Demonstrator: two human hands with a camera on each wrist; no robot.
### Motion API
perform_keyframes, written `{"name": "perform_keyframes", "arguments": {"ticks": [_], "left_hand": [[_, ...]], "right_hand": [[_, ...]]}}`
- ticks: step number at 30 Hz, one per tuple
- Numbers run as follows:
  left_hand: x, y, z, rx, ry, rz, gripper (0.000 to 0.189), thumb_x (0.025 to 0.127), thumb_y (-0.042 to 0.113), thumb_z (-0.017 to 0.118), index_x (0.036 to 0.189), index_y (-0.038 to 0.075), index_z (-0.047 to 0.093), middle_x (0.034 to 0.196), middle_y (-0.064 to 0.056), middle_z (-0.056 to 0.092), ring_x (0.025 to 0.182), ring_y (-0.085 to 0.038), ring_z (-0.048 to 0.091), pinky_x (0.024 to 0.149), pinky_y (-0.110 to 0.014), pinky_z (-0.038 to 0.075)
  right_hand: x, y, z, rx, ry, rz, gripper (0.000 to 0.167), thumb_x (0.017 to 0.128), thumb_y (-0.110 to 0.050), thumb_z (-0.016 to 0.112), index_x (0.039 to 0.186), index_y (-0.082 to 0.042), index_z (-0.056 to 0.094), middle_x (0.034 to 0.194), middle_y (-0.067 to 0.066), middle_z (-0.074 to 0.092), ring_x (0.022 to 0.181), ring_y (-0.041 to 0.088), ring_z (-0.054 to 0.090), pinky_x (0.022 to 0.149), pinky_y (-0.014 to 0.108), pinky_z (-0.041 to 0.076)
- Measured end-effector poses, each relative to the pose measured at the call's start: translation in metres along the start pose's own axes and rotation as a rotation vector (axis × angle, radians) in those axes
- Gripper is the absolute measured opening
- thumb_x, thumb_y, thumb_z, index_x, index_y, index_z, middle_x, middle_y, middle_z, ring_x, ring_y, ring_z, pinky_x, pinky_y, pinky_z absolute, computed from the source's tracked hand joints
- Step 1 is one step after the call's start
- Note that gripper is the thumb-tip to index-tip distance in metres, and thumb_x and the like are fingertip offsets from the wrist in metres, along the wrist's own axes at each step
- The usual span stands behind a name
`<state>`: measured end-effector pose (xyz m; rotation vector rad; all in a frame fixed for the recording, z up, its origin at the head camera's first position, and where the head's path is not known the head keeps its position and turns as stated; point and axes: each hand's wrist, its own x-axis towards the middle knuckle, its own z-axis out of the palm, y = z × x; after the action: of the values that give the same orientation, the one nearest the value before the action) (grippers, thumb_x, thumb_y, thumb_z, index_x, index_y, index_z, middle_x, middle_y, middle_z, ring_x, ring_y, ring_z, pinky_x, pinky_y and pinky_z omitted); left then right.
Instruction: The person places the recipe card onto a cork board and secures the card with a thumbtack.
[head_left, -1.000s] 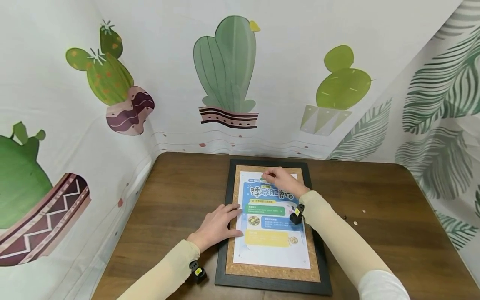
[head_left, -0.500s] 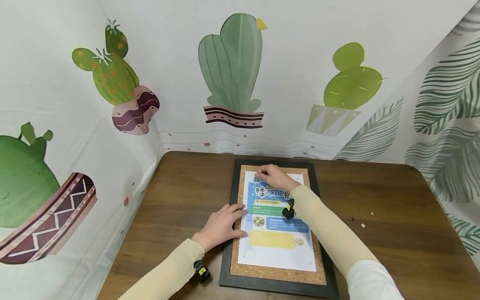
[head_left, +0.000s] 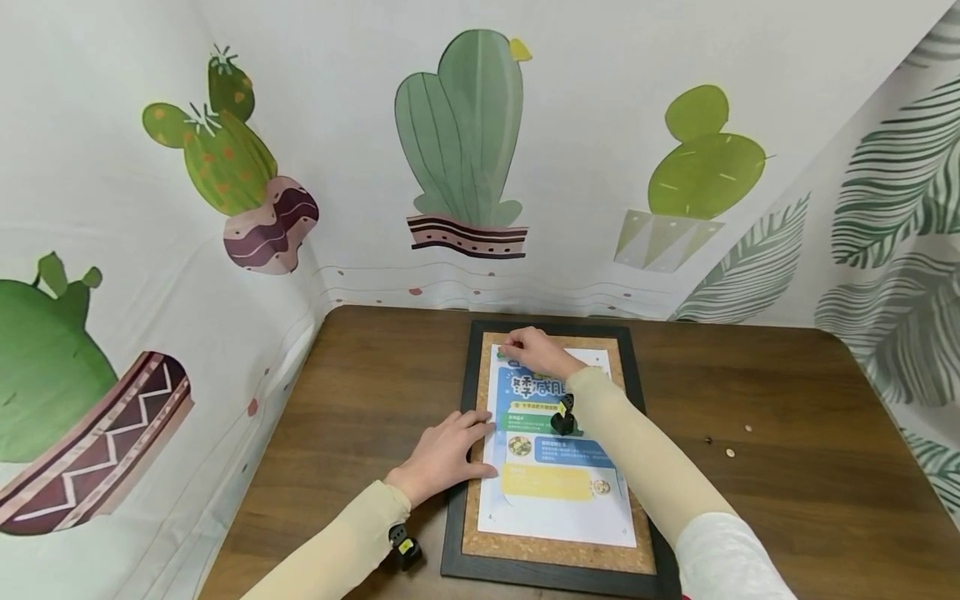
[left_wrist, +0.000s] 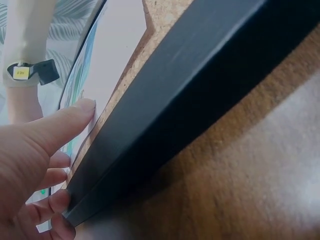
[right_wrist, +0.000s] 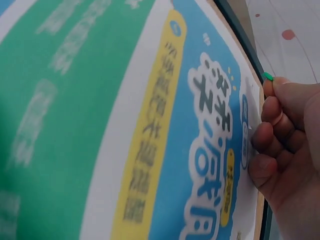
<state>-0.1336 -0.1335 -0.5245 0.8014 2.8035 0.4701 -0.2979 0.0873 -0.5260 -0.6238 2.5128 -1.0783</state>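
A printed poster (head_left: 555,515) in blue, green and yellow lies on a cork board (head_left: 558,561) with a black frame. At the poster's upper left corner, my right hand (head_left: 542,353) pinches a green thumbtack (right_wrist: 268,76) between thumb and index finger. The other right fingers bend loosely close over the paper's top edge. My left hand (head_left: 444,454) rests at the left side of the board, its thumb (left_wrist: 80,112) and fingertips on the poster's left margin. In the left wrist view, its lower fingers touch the black frame (left_wrist: 150,110).
Several small loose pieces, among them a pale round one (head_left: 731,452), lie on the brown wooden table (head_left: 787,500) right of the board. A white cloth (head_left: 585,167) printed with cacti and leaves hangs behind the table. Small dark dots show near the poster's bottom corners.
My right hand has moved left along the poster's top to its upper left corner, carrying the green thumbtack. My left hand has stayed at the left margin. The head view has shifted slightly.
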Motion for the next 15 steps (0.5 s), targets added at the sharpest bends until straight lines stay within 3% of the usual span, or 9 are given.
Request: {"name": "perform_keyframes", "arguments": {"ticks": [8, 15], "left_hand": [[-0.0006, 0.0001, 0.0009, 0.005, 0.011, 0.014, 0.072, 0.088, 0.054, 0.081, 0.144, 0.012, 0.064, 0.151, -0.006, 0.056, 0.121, -0.023, 0.059, 0.081, -0.038, 0.056], [0.0002, -0.0007, 0.0005, 0.011, 0.016, 0.021, 0.072, 0.087, 0.053, 0.081, 0.144, 0.012, 0.064, 0.151, -0.006, 0.057, 0.120, -0.023, 0.059, 0.081, -0.037, 0.056]], "right_hand": [[0.0087, -0.0005, 0.0047, -0.043, -0.007, -0.004, 0.029, 0.109, -0.025, 0.057, 0.090, -0.008, 0.068, 0.070, -0.001, 0.054, 0.061, 0.013, 0.047, 0.066, 0.031, 0.042], [0.0114, -0.0041, 0.0048, -0.083, 0.001, 0.037, 0.025, 0.109, -0.026, 0.058, 0.092, -0.011, 0.070, 0.074, 0.000, 0.058, 0.066, 0.014, 0.051, 0.068, 0.031, 0.043]]}}
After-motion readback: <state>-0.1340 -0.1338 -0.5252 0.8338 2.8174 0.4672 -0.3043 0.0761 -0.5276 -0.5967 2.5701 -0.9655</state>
